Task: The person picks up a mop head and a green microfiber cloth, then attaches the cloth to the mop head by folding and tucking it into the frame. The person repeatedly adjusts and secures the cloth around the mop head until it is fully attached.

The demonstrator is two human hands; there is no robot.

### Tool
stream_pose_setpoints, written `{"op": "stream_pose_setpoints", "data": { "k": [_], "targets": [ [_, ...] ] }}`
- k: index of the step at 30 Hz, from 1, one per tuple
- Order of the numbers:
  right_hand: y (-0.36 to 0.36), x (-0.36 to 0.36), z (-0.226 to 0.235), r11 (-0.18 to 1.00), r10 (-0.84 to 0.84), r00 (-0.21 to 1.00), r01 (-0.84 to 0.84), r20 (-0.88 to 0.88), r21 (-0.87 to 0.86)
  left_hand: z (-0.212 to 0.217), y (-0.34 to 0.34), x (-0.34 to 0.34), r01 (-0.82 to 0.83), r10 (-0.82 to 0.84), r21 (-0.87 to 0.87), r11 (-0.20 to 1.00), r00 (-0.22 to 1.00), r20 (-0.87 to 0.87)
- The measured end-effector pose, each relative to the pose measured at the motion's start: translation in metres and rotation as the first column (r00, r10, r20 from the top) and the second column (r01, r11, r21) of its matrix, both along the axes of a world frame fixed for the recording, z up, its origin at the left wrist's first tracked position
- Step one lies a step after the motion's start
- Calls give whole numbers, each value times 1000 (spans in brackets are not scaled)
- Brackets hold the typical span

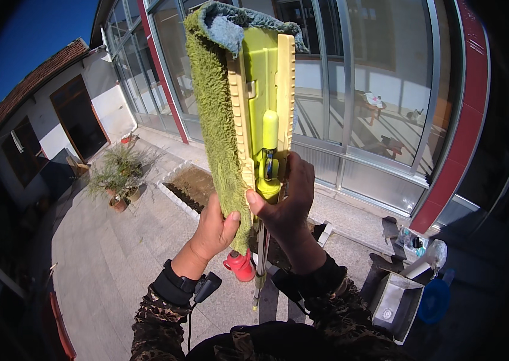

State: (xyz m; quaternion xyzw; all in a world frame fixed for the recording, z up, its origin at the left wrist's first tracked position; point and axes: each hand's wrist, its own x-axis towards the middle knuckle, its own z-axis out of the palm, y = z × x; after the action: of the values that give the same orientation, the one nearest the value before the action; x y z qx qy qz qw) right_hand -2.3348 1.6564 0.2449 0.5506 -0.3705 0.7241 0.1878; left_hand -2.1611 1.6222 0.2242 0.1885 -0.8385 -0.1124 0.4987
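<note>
A flat mop is raised upright before me, its yellow-green head plate (260,72) at the top and its thin metal pole (261,256) running down toward the ground. Along the plate's left side hangs a shaggy green mop pad (213,120). The pad's blue-grey end (225,33) folds over the top of the plate. My left hand (209,234) pinches the lower end of the pad, thumb in front. Lower on the plate, beside the swivel joint (268,186), my right hand (290,207) is closed around the head, its thumb at the pad's edge.
A red container (240,266) stands on the paving below the mop. To the right are a metal basin (397,305) and a blue tub (434,302). Potted plants (117,171) and a bordered soil bed (189,188) lie ahead. Glass panels (381,90) rise behind the mop.
</note>
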Motion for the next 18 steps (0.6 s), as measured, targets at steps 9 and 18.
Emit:
{"op": "stream_pose_setpoints", "data": {
  "k": [9,18],
  "targets": [
    [-3,4,-2,988,150,987,-151,59,11,1,-1,-3,-30,32,13,999,987,-159],
    [-5,18,-5,988,146,983,-151,107,41,-5,9,-10,-245,233,-36,969,953,-195]
  ]
}}
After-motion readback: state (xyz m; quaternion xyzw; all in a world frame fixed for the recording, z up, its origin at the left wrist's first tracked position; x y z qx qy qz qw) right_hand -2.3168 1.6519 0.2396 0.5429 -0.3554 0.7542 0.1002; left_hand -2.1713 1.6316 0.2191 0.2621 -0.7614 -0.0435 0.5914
